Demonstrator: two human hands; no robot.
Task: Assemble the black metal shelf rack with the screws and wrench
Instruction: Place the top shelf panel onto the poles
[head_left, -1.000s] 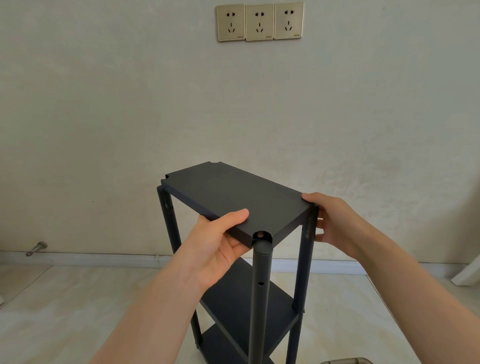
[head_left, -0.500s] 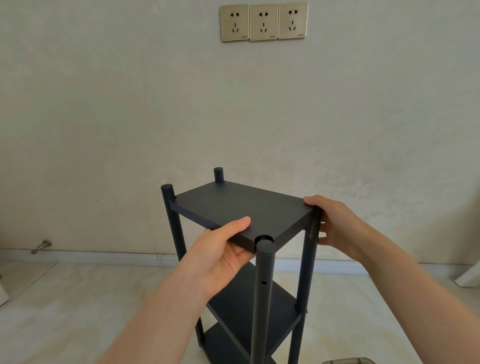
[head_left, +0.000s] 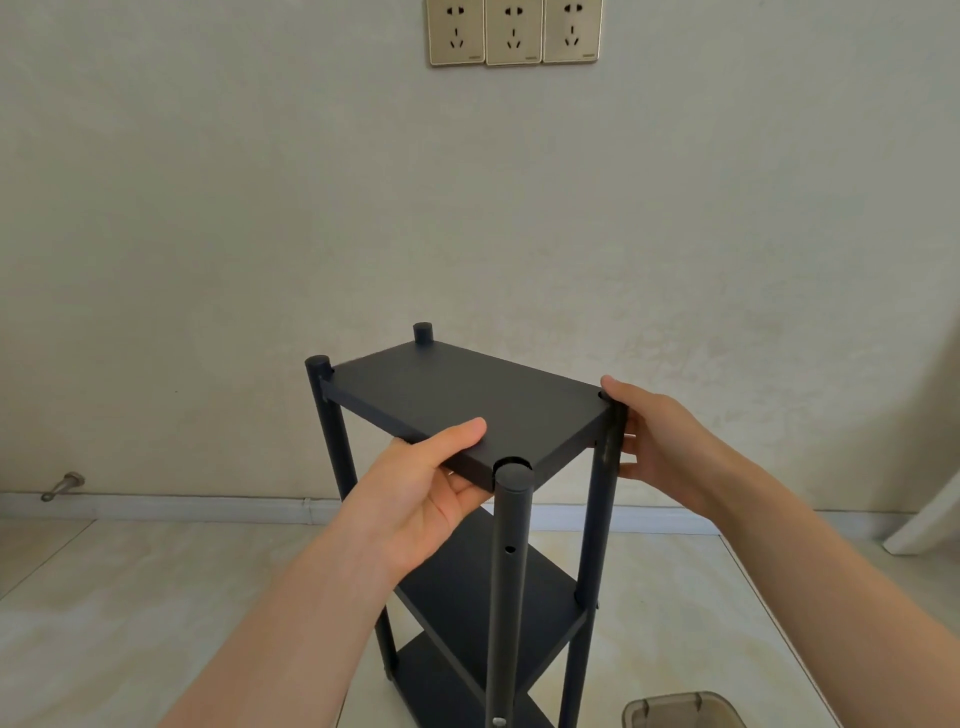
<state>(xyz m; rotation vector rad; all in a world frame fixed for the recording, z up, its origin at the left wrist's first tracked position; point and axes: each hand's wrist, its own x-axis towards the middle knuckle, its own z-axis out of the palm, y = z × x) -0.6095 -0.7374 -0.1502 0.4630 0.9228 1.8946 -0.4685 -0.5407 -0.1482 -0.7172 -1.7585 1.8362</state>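
Currently seating top shelf (head_left: 467, 400) btw posts (head_left: 511, 519): left hand (head_left: 415, 499) grips its near edge, right hand (head_left: 660, 441) clasps its right corner. Next prob: level it, then fasten.

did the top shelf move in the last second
Yes, downward. The top shelf now sits below the tops of the left post and back post; a second ago it covered them.

A second ago the top shelf (head_left: 467, 400) lay tilted over the posts (head_left: 513, 475), its far corner notches bare. Now it has dropped between them and sits flatter, with the post tops standing above its surface. The left hand (head_left: 421, 499) and right hand (head_left: 660, 441) have come down with it, gripping its near edge and right corner.
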